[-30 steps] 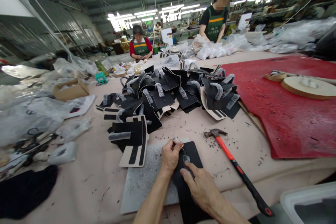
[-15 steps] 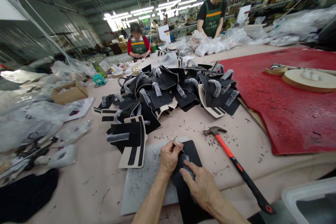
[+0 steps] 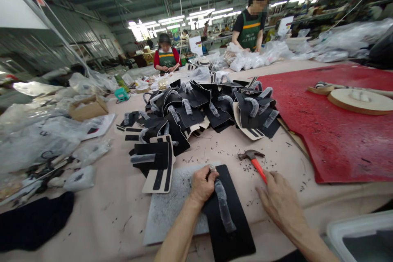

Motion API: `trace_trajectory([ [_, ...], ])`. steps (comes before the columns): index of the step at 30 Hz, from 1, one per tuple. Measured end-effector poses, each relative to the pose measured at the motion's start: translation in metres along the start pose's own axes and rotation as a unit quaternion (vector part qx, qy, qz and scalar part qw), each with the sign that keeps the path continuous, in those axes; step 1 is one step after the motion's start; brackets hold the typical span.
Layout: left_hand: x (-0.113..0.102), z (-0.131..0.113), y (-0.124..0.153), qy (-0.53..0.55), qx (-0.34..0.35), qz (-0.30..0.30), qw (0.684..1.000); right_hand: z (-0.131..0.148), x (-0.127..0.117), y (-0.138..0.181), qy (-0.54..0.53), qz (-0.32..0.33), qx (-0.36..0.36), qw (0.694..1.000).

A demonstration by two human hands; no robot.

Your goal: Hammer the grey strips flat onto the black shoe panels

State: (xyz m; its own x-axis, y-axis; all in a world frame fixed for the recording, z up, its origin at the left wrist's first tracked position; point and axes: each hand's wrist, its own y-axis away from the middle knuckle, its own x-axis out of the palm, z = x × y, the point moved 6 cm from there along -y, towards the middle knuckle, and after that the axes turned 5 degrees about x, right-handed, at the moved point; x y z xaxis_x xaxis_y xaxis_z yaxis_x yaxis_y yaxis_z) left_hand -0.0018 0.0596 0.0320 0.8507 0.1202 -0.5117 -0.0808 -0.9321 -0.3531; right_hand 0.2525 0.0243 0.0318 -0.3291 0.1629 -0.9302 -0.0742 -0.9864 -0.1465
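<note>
My left hand (image 3: 204, 183) is closed around a small whitish metal punch-like tool (image 3: 212, 168), with only its top end showing. The hand rests at the upper left edge of a flat black panel (image 3: 242, 233). A handle wrapped in clear plastic (image 3: 223, 204) runs along this panel. Beneath the panel's left side lies a speckled grey board (image 3: 166, 213). My right hand (image 3: 282, 196) reaches over the grip of a claw hammer (image 3: 257, 167) lying on the table, its thumb apart from the fingers. Hand and forearm hide most of the hammer's black grip.
Ahead is a heap of black panels with plastic-wrapped handles (image 3: 190, 112). A red sheet (image 3: 331, 143) covers the right side, bearing a roll of tape (image 3: 362, 100). Plastic bags (image 3: 61, 139) crowd the left. Two co-workers in green aprons (image 3: 250, 35) stand across the table.
My right hand has left the plastic-wrapped handle and moved right, over the hammer's grip. My left hand stays at the panel with the small tool. The hammer has not visibly moved.
</note>
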Motion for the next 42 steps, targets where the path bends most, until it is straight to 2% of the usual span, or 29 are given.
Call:
trace_trajectory([
  [2,0.001,-0.002,0.001,-0.019,0.011,0.0,1.0,-0.032,0.004,-0.006,-0.002,0.039,0.052,0.998],
  [3,0.002,-0.002,0.002,-0.025,0.016,0.0,1.0,-0.044,0.007,-0.008,-0.059,0.086,0.094,0.99],
  [4,0.003,-0.002,0.003,-0.027,0.02,0.001,0.999,-0.049,0.011,-0.009,-0.14,0.144,0.14,0.97],
  [7,0.004,-0.001,0.005,-0.019,0.029,0.004,0.999,-0.03,0.012,-0.006,-0.357,0.305,0.243,0.849],
  [8,0.005,-0.001,0.006,-0.018,0.031,0.005,0.999,-0.017,0.007,-0.005,-0.39,0.33,0.258,0.82],
  [9,0.005,-0.001,0.006,-0.017,0.033,0.005,0.999,-0.005,-0.001,-0.005,-0.404,0.332,0.262,0.811],
  [10,0.005,-0.001,0.006,-0.018,0.035,0.004,0.999,0.005,-0.01,-0.006,-0.404,0.316,0.25,0.821],
  [12,0.005,-0.002,0.007,-0.018,0.039,0.003,0.999,0.023,-0.031,-0.01,-0.389,0.235,0.181,0.872],
  [14,0.005,-0.003,0.006,-0.019,0.044,0.005,0.999,0.037,-0.052,-0.012,-0.325,0.121,0.06,0.936],
  [15,0.006,-0.003,0.006,-0.023,0.046,0.006,0.999,0.044,-0.058,-0.011,-0.278,0.082,-0.006,0.957],
  [17,0.006,-0.002,0.006,-0.036,0.045,0.007,0.998,0.055,-0.064,-0.01,-0.181,0.058,-0.118,0.975],
  [20,0.006,0.0,0.006,-0.047,0.035,0.001,0.998,0.068,-0.075,-0.015,-0.085,0.091,-0.216,0.968],
  [22,0.007,0.001,0.007,-0.039,0.033,0.0,0.999,0.075,-0.096,-0.022,-0.098,0.063,-0.216,0.97],
  [24,0.006,0.0,0.007,-0.031,0.037,0.002,0.999,0.076,-0.119,-0.027,-0.168,-0.02,-0.163,0.972],
  [26,0.006,-0.001,0.007,-0.031,0.039,0.002,0.999,0.073,-0.127,-0.024,-0.22,-0.087,-0.127,0.963],
  [28,0.006,-0.002,0.007,-0.036,0.04,0.006,0.999,0.072,-0.112,-0.015,-0.19,-0.065,-0.156,0.967],
  [30,0.006,-0.002,0.008,-0.043,0.038,0.01,0.998,0.069,-0.085,-0.006,-0.109,0.03,-0.208,0.972],
  [31,0.007,-0.002,0.008,-0.045,0.037,0.01,0.998,0.062,-0.073,-0.004,-0.073,0.073,-0.211,0.972],
  [33,0.006,-0.001,0.008,-0.042,0.034,0.005,0.999,0.041,-0.059,-0.009,-0.04,0.117,-0.167,0.978],
  [37,0.005,-0.001,0.007,-0.024,0.026,-0.004,0.999,-0.005,-0.033,-0.03,-0.046,0.177,-0.047,0.982],
  [39,0.005,-0.001,0.006,-0.013,0.023,-0.002,1.0,-0.021,-0.015,-0.038,-0.009,0.18,-0.02,0.983],
  [40,0.005,0.0,0.006,-0.009,0.021,-0.003,1.0,-0.023,-0.009,-0.04,0.019,0.157,-0.022,0.987],
  [42,0.005,0.002,0.006,-0.005,0.016,-0.005,1.0,-0.013,-0.005,-0.036,0.054,0.069,-0.058,0.994],
])
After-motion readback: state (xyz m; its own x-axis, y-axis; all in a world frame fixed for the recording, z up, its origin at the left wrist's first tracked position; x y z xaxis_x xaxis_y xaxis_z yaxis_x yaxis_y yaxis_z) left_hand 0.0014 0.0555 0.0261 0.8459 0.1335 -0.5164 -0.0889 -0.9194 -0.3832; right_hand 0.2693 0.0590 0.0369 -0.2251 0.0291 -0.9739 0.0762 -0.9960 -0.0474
